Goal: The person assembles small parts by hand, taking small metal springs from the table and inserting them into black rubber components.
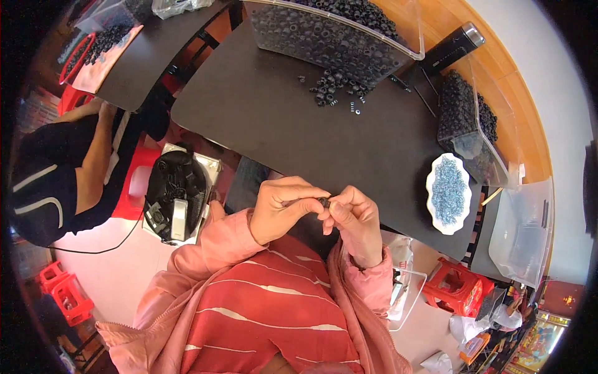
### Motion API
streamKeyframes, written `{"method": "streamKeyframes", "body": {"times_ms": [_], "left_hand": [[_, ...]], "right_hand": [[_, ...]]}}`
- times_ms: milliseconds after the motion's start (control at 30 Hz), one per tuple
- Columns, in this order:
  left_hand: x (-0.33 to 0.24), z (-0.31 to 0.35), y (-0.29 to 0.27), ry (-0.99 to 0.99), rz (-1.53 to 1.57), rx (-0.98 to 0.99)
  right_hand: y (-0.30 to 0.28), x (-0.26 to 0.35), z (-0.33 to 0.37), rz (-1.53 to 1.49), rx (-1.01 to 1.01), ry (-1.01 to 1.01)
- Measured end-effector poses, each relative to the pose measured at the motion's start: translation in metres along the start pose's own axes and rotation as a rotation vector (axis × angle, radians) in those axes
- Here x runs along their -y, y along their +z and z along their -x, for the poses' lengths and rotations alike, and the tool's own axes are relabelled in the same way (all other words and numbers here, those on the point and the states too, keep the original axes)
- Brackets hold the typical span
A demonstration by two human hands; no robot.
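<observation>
Both my hands meet in front of my chest, just off the near edge of the dark table (pixel 274 124). Pinched between the fingertips of my left hand (pixel 283 207) and my right hand (pixel 355 221) is a small black plastic part (pixel 324 202), mostly covered by the fingers. On the table beyond lies a loose pile of black ring-shaped plastic parts (pixel 336 84), with a few small metal springs (pixel 353 107) beside it. To the right, a white scalloped dish (pixel 431 187) holds many small bluish, shiny pieces, likely springs.
A large clear bin (pixel 330 53) of black parts stands at the back, another clear bin (pixel 476 118) at the right. A black cylindrical flask (pixel 453 47) lies between them. At left, a person (pixel 68 168) sits by another table; a black bag (pixel 177 193) rests on a stool.
</observation>
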State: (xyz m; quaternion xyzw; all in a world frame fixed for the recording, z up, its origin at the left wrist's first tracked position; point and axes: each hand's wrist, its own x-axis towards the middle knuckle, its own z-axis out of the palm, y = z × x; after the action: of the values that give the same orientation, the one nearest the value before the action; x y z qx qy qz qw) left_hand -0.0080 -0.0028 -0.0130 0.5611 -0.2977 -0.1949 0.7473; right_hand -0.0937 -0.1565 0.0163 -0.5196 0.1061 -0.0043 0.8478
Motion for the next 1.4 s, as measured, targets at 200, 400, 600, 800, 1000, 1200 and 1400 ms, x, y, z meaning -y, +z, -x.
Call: {"method": "streamKeyframes", "body": {"times_ms": [200,400,600,800,1000,1200,1400], "left_hand": [[-0.008,0.000,-0.004,0.177,-0.217,0.040],[-0.028,-0.007,-0.005,0.472,-0.371,0.186],[-0.052,-0.004,-0.003,0.574,-0.428,0.257],[-0.053,-0.002,0.003,0.615,-0.391,0.268],[-0.038,-0.022,0.003,0.366,-0.360,0.159],[-0.022,-0.023,0.008,0.250,-0.274,-0.041],[-0.016,-0.022,0.008,0.247,-0.218,-0.031]], "right_hand": [[-0.004,-0.001,0.006,0.005,0.049,-0.006],[0.007,0.013,0.015,-0.116,0.167,0.081],[0.008,0.022,0.029,-0.191,0.298,0.178],[0.014,0.018,0.034,-0.229,0.283,0.173],[0.008,0.010,0.004,-0.202,0.158,0.027],[0.010,0.016,-0.005,-0.314,0.060,0.085],[-0.005,0.006,-0.006,-0.317,0.105,0.107]]}}
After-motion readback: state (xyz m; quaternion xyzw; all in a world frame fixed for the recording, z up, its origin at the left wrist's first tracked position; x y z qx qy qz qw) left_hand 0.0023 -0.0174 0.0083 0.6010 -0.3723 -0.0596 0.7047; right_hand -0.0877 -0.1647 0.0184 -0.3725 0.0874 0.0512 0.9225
